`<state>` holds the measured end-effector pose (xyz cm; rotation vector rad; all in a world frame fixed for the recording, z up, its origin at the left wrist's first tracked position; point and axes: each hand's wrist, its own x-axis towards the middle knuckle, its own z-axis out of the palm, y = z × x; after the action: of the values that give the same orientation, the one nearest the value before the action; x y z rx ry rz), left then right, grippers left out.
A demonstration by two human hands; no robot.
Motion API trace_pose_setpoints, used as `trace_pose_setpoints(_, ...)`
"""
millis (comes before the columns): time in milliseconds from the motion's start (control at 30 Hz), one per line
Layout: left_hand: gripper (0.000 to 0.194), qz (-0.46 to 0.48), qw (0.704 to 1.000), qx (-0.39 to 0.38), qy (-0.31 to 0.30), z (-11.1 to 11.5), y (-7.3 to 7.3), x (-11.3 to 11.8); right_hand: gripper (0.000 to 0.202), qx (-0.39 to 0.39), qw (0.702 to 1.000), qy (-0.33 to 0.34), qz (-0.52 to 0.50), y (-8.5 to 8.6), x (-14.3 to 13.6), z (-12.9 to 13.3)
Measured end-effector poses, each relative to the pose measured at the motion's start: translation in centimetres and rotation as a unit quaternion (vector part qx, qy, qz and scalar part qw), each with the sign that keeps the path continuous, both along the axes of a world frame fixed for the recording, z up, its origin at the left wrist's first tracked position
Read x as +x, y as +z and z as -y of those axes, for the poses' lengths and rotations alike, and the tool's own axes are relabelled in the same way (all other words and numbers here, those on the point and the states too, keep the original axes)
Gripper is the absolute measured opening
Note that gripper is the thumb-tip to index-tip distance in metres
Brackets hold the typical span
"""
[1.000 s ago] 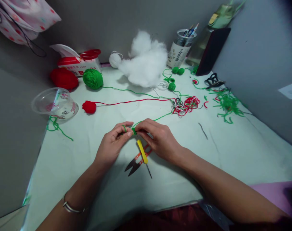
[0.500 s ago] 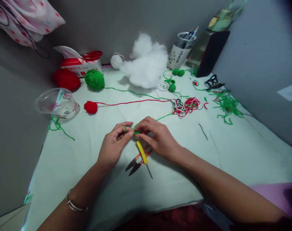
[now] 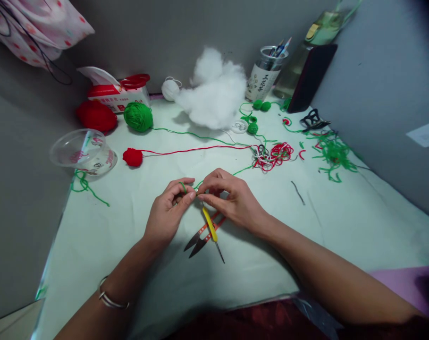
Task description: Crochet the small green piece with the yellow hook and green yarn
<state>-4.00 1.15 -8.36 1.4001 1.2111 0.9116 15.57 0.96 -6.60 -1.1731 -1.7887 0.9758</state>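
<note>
My left hand (image 3: 170,208) pinches a small piece of green yarn work between thumb and index finger, with a green strand (image 3: 182,187) looped over a finger. My right hand (image 3: 228,196) meets it from the right, thumb and fingertips closed on the same piece, which they mostly hide. A yellow-handled crochet hook (image 3: 210,224) slants just below the fingertips, its upper end close to them. Beneath the hook are thread snips (image 3: 201,237) with orange handles and dark blades. From the hands a green strand (image 3: 243,169) runs up to the right.
Behind lie a green yarn ball (image 3: 138,117), a small red ball (image 3: 132,157), white stuffing (image 3: 214,94) and tangled yarn (image 3: 278,157). A clear plastic tub (image 3: 97,158) stands left. Green scraps (image 3: 334,153), a pen cup (image 3: 264,78) and a dark phone-like slab (image 3: 313,78) are right.
My right fingers have closed further over the green piece, so less of it shows. My left hand has hardly moved.
</note>
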Motion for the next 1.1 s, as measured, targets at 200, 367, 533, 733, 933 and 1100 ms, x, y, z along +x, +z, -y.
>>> trace_pose_setpoints(200, 0.023, 0.015, 1.0, -0.026, 0.011, -0.1, 0.3, 0.1, 0.009, -0.044, 0.998, -0.027, -0.038, 0.3, 0.0, -0.4)
trace_pose_setpoints(367, 0.04, -0.019, 1.0, 0.023, -0.009, -0.1, 0.3, 0.1, 0.012, -0.091, 0.994, -0.026, -0.058, 0.6, -0.1, -0.5)
trace_pose_setpoints(533, 0.027, -0.011, 0.999, 0.034, -0.025, -0.1, 0.3, 0.1, 0.011, -0.108, 0.991, -0.017, -0.073, 0.9, -0.1, -0.3)
trace_pose_setpoints(733, 0.03, -0.016, 0.999, 0.003, -0.05, -0.3, 0.6, -0.1, 0.01, -0.113, 0.992, 0.021, -0.053, 1.3, -0.2, 0.3)
trace_pose_setpoints(933, 0.019, 0.062, 0.995, -0.06, -0.047, -0.7, 0.4, -0.6, 0.015, -0.029, 0.997, 0.056, 0.033, 1.3, -0.5, 0.8)
trace_pose_setpoints(1100, 0.012, 0.128, 0.984, -0.12, -0.02, -0.8, 0.8, -0.7, 0.014, 0.031, 0.992, 0.081, 0.09, 1.3, -0.2, 0.7)
